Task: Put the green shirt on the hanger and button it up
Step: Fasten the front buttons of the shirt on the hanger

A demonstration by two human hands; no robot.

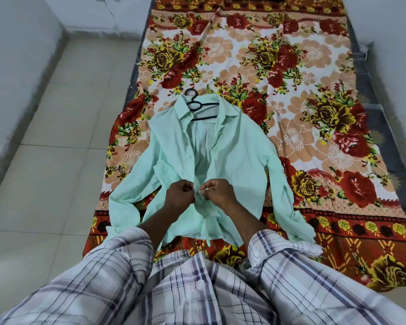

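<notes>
1. Mint-green cotton shirt [232, 160] lies on red floral bedsheet [314, 102], black wire hanger [197, 106] inside collar.
2. Left hand [179, 195] and right hand [220, 192] pinch the lower placket.
3. No legible writing.

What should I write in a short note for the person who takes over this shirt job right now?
Left hand and right hand: both pinch the front edges of the green shirt together low on its front.
Shirt lies on the floral bedsheet, already on the black hanger.
Done: hanger is inside the collar.
Left: the upper front is open; close the buttons up to the collar.
</notes>
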